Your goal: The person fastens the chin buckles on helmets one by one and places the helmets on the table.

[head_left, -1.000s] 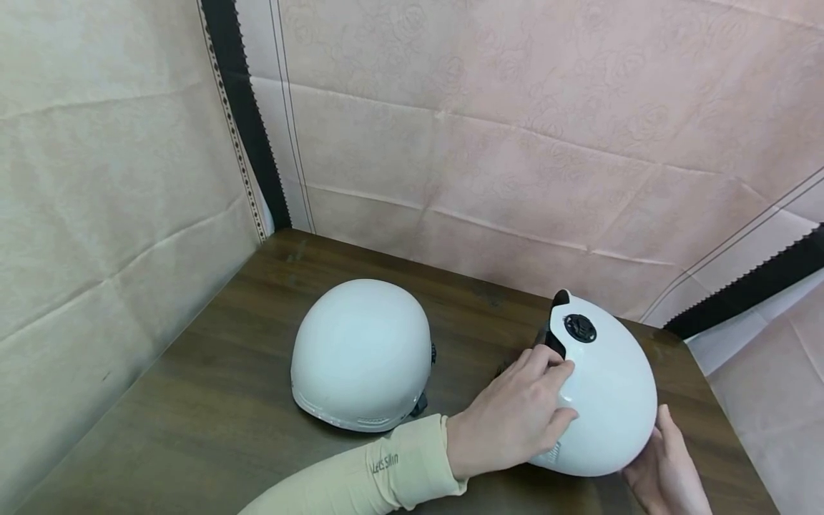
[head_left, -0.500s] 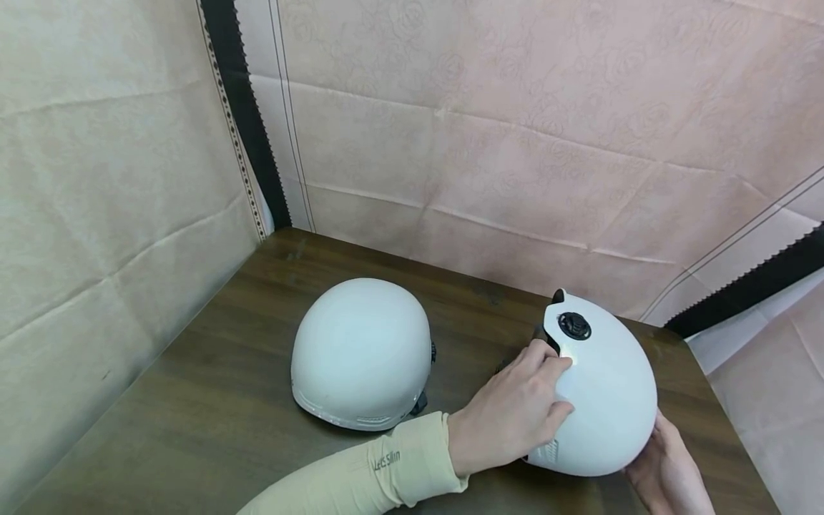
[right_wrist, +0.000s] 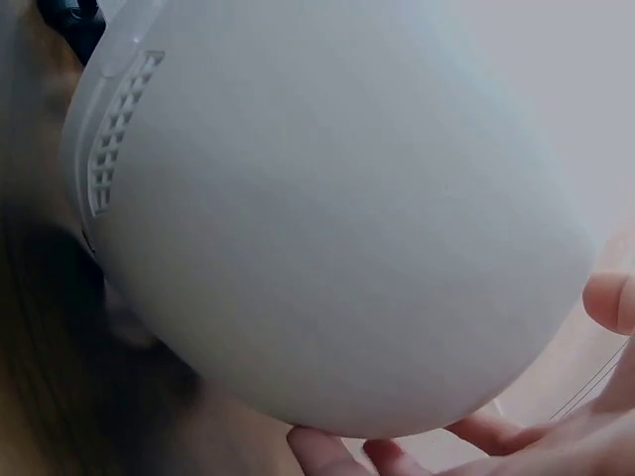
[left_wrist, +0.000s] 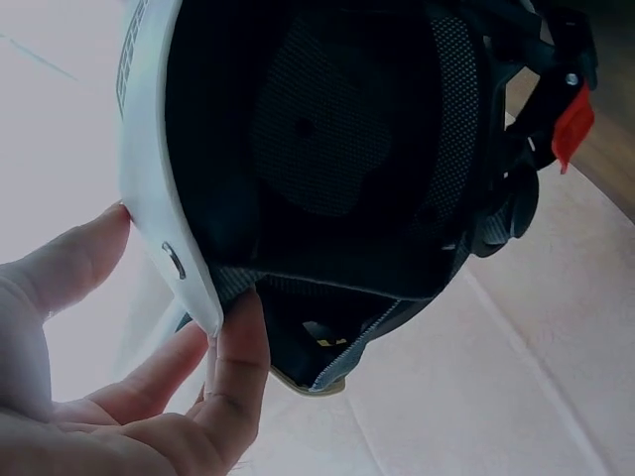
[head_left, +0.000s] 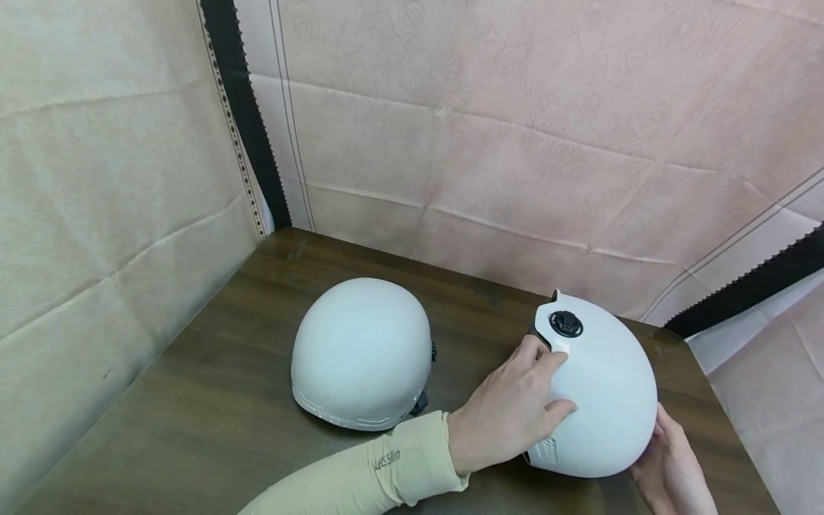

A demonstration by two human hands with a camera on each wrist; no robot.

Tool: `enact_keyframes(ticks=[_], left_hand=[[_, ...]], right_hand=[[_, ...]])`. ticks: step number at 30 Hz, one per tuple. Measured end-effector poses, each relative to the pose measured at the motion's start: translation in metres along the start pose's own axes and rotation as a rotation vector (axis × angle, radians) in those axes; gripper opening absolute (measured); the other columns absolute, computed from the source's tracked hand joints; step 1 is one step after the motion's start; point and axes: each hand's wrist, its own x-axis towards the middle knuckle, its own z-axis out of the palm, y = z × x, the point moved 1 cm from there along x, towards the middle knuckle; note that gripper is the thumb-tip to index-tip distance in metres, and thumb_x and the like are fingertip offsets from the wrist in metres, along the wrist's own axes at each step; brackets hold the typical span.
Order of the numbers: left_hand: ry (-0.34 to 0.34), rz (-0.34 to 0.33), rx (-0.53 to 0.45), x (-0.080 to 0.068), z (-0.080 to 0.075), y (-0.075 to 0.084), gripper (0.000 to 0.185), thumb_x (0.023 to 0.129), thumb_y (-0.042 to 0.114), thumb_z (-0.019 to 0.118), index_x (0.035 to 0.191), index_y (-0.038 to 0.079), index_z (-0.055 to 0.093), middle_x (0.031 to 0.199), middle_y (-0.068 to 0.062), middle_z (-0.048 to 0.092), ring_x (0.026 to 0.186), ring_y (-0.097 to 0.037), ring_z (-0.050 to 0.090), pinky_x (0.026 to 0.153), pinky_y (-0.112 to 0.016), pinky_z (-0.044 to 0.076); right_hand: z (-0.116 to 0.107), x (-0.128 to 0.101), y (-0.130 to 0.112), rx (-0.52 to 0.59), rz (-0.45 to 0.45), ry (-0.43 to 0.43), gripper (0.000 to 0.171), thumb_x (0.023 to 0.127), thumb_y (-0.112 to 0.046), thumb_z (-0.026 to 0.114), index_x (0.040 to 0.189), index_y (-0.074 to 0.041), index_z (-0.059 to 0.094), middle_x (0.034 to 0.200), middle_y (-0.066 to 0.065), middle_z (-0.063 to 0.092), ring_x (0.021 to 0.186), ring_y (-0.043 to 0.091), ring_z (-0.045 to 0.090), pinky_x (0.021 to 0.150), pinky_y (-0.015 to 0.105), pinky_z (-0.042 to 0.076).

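Tilting the white helmet (head_left: 595, 400) on the right of the wooden surface (head_left: 212, 408), I grip its rim with my left hand (head_left: 511, 411) while my right hand (head_left: 672, 472) cups its shell, beside a second helmet (head_left: 360, 354).

**Inspector:** What of the right hand (head_left: 672, 468) cannot be seen?

**Assistant:** In the head view it is mostly behind the tilted helmet (head_left: 595, 400) and cut off by the bottom edge. In the right wrist view only fingertips (right_wrist: 327, 451) show at the lower edge; the grip itself cannot be judged.

**Inspector:** And the left hand (head_left: 508, 415)?

**Assistant:** Its thumb goes under the rim, hidden in the head view. The left wrist view crops the palm at the corner.

**Inspector:** The second helmet (head_left: 360, 354)?

**Assistant:** Its interior and most of its strap are hidden beneath the shell. The lettering on the sleeve (head_left: 386, 461) is too small to read reliably.
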Motion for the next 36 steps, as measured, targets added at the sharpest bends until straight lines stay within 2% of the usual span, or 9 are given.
enact_keyframes(ticks=[6, 14, 23, 27, 30, 36], left_hand=[[0.025, -0.024, -0.027, 0.0, 0.0004, 0.0005, 0.041, 0.083, 0.025, 0.072, 0.117, 0.008, 0.055, 0.105, -0.003, 0.04, 0.079, -0.004, 0.044, 0.066, -0.005, 0.038], [0.04, -0.053, 0.029, 0.0005, 0.001, 0.0011, 0.045, 0.08, 0.031, 0.075, 0.114, 0.01, 0.055, 0.109, -0.002, 0.039, 0.09, -0.008, 0.045, 0.074, -0.009, 0.041], [0.013, -0.096, 0.057, 0.0015, 0.0016, 0.0019, 0.053, 0.078, 0.038, 0.076, 0.117, 0.009, 0.055, 0.107, -0.002, 0.039, 0.081, -0.005, 0.048, 0.071, -0.011, 0.043], [0.018, -0.095, 0.153, 0.0015, 0.0021, 0.0027, 0.058, 0.076, 0.045, 0.075, 0.118, 0.011, 0.055, 0.106, -0.003, 0.042, 0.084, -0.008, 0.047, 0.075, -0.015, 0.037], [0.034, -0.091, 0.231, 0.0013, 0.0024, 0.0029, 0.063, 0.074, 0.05, 0.075, 0.121, 0.012, 0.055, 0.107, -0.004, 0.045, 0.091, -0.011, 0.045, 0.074, -0.022, 0.031], [0.084, -0.085, 0.295, 0.0004, 0.0029, 0.0033, 0.069, 0.07, 0.054, 0.076, 0.122, 0.013, 0.056, 0.105, -0.003, 0.047, 0.093, -0.014, 0.043, 0.078, -0.029, 0.029]], right_hand=[[0.0043, 0.0007, -0.0001, 0.045, -0.016, -0.011, 0.048, 0.103, -0.043, 0.018, 0.149, -0.03, 0.025, 0.129, -0.012, 0.046, 0.113, 0.006, 0.05, 0.087, 0.039, 0.042], [0.0037, 0.0026, -0.0001, 0.05, -0.005, -0.026, 0.049, 0.103, -0.044, 0.018, 0.15, -0.031, 0.021, 0.13, -0.013, 0.046, 0.113, 0.004, 0.049, 0.087, 0.04, 0.041], [0.0002, 0.0023, -0.0002, -0.101, 0.026, 0.054, 0.055, 0.1, -0.052, 0.016, 0.151, -0.031, 0.016, 0.133, -0.016, 0.04, 0.114, 0.0, 0.044, 0.084, 0.039, 0.036], [-0.0018, 0.0018, 0.0016, -0.08, 0.03, 0.041, 0.054, 0.1, -0.051, 0.016, 0.151, -0.031, 0.016, 0.133, -0.017, 0.042, 0.114, 0.0, 0.045, 0.085, 0.039, 0.035], [-0.0026, 0.0005, 0.0031, -0.048, 0.024, 0.034, 0.053, 0.101, -0.049, 0.018, 0.151, -0.03, 0.018, 0.132, -0.017, 0.044, 0.114, 0.001, 0.045, 0.085, 0.039, 0.038], [-0.0023, -0.0021, 0.0045, 0.013, 0.008, 0.043, 0.046, 0.103, -0.042, 0.023, 0.146, -0.027, 0.031, 0.128, -0.013, 0.049, 0.113, 0.005, 0.047, 0.086, 0.04, 0.04]])
